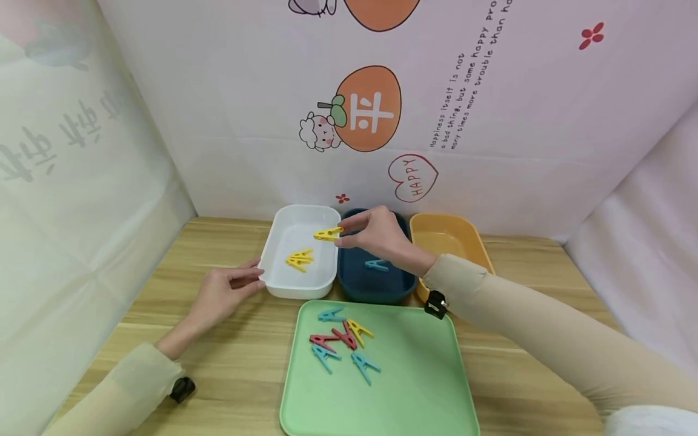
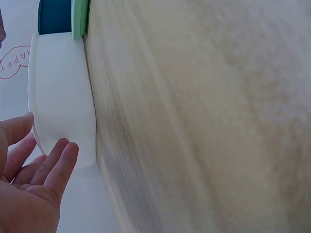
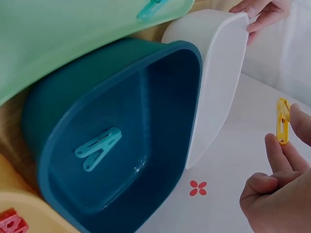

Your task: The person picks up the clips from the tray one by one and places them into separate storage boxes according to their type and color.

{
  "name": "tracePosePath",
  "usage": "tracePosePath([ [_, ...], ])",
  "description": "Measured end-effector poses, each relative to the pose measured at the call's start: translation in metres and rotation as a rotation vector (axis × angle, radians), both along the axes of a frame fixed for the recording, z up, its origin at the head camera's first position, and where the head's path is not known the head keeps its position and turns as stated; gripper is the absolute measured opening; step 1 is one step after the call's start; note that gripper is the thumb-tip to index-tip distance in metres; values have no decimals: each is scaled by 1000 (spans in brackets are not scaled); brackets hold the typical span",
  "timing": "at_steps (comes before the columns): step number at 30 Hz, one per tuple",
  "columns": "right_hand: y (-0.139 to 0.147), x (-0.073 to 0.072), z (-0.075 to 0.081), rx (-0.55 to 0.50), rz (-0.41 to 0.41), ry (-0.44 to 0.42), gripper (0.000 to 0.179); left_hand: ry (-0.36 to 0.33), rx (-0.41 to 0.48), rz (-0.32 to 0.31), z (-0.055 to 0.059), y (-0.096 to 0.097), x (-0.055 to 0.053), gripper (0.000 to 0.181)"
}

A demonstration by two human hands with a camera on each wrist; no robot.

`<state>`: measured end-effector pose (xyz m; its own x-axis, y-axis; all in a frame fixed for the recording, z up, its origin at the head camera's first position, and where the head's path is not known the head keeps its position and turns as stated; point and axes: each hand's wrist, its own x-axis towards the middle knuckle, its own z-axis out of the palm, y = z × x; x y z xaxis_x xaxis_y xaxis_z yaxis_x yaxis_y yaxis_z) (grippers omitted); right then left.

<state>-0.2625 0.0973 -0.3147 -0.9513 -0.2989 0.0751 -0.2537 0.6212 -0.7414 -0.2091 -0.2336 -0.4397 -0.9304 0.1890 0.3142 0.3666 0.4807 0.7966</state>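
My right hand (image 1: 382, 239) pinches a yellow clothespin (image 1: 327, 234) between thumb and fingertips, above the right side of the white bin (image 1: 300, 293). Inside that bin lie yellow clothespins (image 1: 299, 259), close together. My left hand (image 1: 226, 293) touches the bin's left side. In the left wrist view, its extended fingers (image 2: 62, 167) rest at the outer wall, with the thumb by the rim. A light blue clothespin (image 3: 99, 148) lies in the dark blue bin (image 1: 376, 295), partly behind my right hand in the head view.
A green tray (image 1: 414, 375) in front holds several blue, red and yellow clothespins (image 1: 345, 334). The orange bin (image 1: 482, 248) stands at the right of the row, a red clothespin (image 3: 12, 223) in it. A printed cloth (image 1: 245, 121) hangs behind the wooden table (image 1: 218, 345).
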Motion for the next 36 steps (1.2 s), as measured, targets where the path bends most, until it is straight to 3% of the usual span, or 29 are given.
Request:
tracePosePath([
  [13, -26, -29, -5, 54, 13, 28, 34, -33, 29, -1, 0, 1, -1, 29],
  [23, -49, -51, -18, 104, -6, 46, 34, -39, 28, 2, 1, 1, 0, 28],
  [36, -69, -67, -36, 135, 17, -19, 38, -24, 25, -6, 0, 2, -1, 27],
])
